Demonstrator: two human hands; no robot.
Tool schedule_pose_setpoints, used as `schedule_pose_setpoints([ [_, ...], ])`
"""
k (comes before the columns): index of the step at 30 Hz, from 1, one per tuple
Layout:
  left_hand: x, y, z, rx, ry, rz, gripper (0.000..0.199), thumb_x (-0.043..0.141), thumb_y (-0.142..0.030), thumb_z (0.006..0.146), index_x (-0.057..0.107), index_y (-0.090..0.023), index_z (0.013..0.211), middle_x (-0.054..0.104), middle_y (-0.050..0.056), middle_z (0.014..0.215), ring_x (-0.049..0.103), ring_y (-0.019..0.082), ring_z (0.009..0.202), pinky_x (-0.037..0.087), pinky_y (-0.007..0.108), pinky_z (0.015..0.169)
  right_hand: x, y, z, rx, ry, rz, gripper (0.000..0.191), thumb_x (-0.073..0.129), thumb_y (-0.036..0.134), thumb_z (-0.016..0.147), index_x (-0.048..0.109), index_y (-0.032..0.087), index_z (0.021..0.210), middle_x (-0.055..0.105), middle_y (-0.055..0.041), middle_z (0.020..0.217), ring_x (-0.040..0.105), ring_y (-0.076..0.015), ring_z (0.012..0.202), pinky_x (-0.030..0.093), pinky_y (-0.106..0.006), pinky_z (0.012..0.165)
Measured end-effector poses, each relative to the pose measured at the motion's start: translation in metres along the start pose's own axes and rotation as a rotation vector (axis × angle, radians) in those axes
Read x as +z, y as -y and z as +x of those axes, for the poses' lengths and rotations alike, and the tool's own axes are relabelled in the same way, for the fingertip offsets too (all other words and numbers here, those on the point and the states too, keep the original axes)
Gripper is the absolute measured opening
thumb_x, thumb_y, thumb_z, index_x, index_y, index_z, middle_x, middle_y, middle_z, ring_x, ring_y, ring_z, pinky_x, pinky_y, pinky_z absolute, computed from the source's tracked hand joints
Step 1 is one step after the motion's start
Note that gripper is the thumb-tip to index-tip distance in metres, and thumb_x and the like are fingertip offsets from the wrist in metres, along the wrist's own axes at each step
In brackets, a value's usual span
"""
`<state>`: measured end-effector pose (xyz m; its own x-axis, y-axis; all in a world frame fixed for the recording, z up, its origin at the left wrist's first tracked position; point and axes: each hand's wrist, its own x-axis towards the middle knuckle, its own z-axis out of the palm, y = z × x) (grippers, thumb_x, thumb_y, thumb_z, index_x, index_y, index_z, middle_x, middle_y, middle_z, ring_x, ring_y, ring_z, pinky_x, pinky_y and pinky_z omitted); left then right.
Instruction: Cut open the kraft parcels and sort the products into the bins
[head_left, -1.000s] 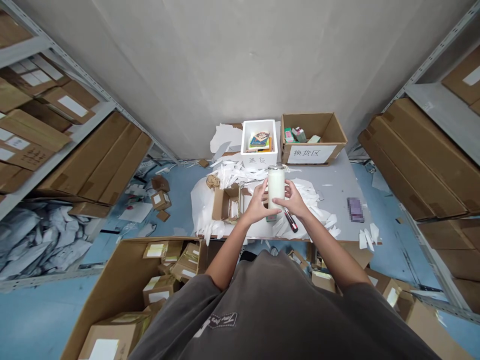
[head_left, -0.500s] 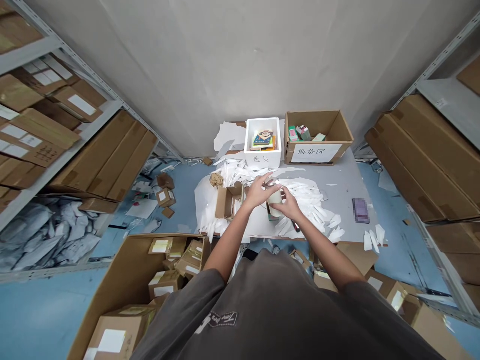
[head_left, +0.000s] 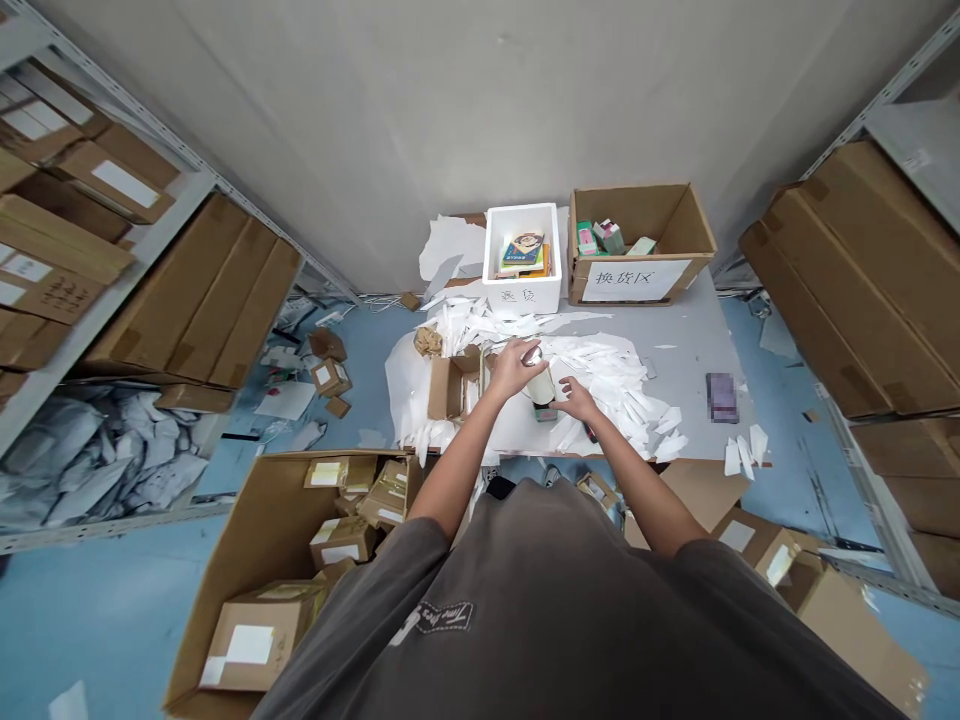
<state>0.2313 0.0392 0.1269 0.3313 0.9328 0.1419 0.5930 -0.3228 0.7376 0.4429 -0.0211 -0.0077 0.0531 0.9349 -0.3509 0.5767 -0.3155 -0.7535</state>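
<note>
A pale, whitish item (head_left: 541,386) with a green and pink lower end is on the table between my hands; I cannot make out if it is one small box or two things together. My left hand (head_left: 513,370) is curled round its upper left side, thumb over the top. On its right, my right hand (head_left: 578,400) has its fingers apart, the tips close to the lower end. A dark tool with a red part (head_left: 590,432) lies partly hidden under my right wrist. Left of my left hand stands an open small carton (head_left: 445,388).
White paper strips (head_left: 600,372) cover much of the table. At the back stand a white foam box (head_left: 523,296) with books and a cardboard box (head_left: 679,278) with small boxes. A blurred purple thing (head_left: 721,398) lies right. A big carton (head_left: 225,560) of parcels is at lower left.
My right hand has drawn away from the pale item, its fingers spreading. My left hand stays at the item's upper end. The whole view has shifted a little.
</note>
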Motion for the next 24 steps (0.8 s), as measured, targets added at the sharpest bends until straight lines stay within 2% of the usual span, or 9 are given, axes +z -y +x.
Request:
schedule_pose_setpoints([
  [2,0.008,0.006,-0.002,-0.017,0.012,-0.003,0.044,0.084,-0.029,0.090,0.077,-0.023,0.133,0.069,0.004,0.100,0.068,0.024,0.104,0.055,0.035,0.095,0.016,-0.001,0.002,0.023,-0.038,-0.051,0.054,0.086,0.027,0.067,0.064,0.024,0.116,0.076,-0.0092,0.112,0.071,-0.0284,0.098,0.054,-0.037,0.085],
  [4,0.015,0.012,-0.004,-0.032,0.023,-0.009,0.045,0.084,-0.030,0.090,0.077,-0.022,0.134,0.068,0.005,0.104,0.068,0.024,0.104,0.055,0.035,0.095,0.028,-0.001,0.005,0.046,-0.100,-0.055,0.041,0.082,0.024,0.069,0.065,0.023,0.106,0.078,-0.0097,0.105,0.071,-0.0300,0.097,0.053,-0.039,0.086],
  [7,0.023,0.022,-0.007,-0.052,0.019,-0.027,0.047,0.083,-0.029,0.089,0.076,-0.022,0.135,0.067,0.007,0.112,0.068,0.025,0.108,0.055,0.036,0.099,0.036,-0.005,0.009,0.062,-0.160,0.005,0.012,0.071,0.027,0.075,0.061,0.024,0.082,0.077,-0.0081,0.090,0.071,-0.0295,0.093,0.053,-0.040,0.088],
  [8,0.027,0.025,-0.009,-0.061,0.012,-0.034,0.047,0.083,-0.029,0.089,0.075,-0.022,0.135,0.067,0.007,0.114,0.067,0.025,0.110,0.055,0.037,0.100,0.037,-0.007,0.010,0.063,-0.161,0.038,0.011,0.067,0.029,0.076,0.058,0.025,0.075,0.076,-0.0070,0.085,0.070,-0.0284,0.090,0.054,-0.039,0.087],
  [12,0.048,0.036,-0.017,-0.111,-0.015,-0.038,0.051,0.083,-0.026,0.087,0.072,-0.020,0.136,0.065,0.009,0.118,0.066,0.026,0.110,0.054,0.037,0.101,0.039,-0.016,0.008,0.057,-0.129,0.224,0.024,0.061,0.043,0.080,0.050,0.027,0.065,0.067,-0.0017,0.070,0.067,-0.0241,0.080,0.058,-0.037,0.080],
  [17,0.088,0.049,-0.041,-0.186,0.040,0.051,0.051,0.081,-0.031,0.091,0.069,-0.020,0.140,0.061,0.014,0.130,0.060,0.031,0.123,0.050,0.041,0.108,0.041,-0.025,0.000,0.049,-0.066,0.383,0.036,0.064,0.059,0.080,0.050,0.027,0.069,0.062,0.0021,0.071,0.065,-0.0220,0.082,0.062,-0.038,0.078],
  [21,0.117,0.062,-0.064,-0.248,0.102,0.132,0.048,0.077,-0.038,0.096,0.069,-0.021,0.140,0.061,0.017,0.137,0.051,0.037,0.136,0.040,0.049,0.119,0.042,-0.028,-0.007,0.070,0.000,0.489,0.043,0.069,0.062,0.076,0.045,0.026,0.068,0.057,0.0036,0.074,0.063,-0.0198,0.079,0.064,-0.042,0.079],
  [24,0.128,0.074,-0.077,-0.271,0.085,0.135,0.053,0.077,-0.050,0.096,0.069,-0.023,0.140,0.053,0.020,0.153,0.037,0.043,0.151,0.032,0.057,0.125,0.042,-0.031,-0.011,0.069,0.028,0.539,0.040,0.071,0.058,0.071,0.046,0.027,0.068,0.055,0.0052,0.072,0.061,-0.0184,0.075,0.065,-0.042,0.080],
])
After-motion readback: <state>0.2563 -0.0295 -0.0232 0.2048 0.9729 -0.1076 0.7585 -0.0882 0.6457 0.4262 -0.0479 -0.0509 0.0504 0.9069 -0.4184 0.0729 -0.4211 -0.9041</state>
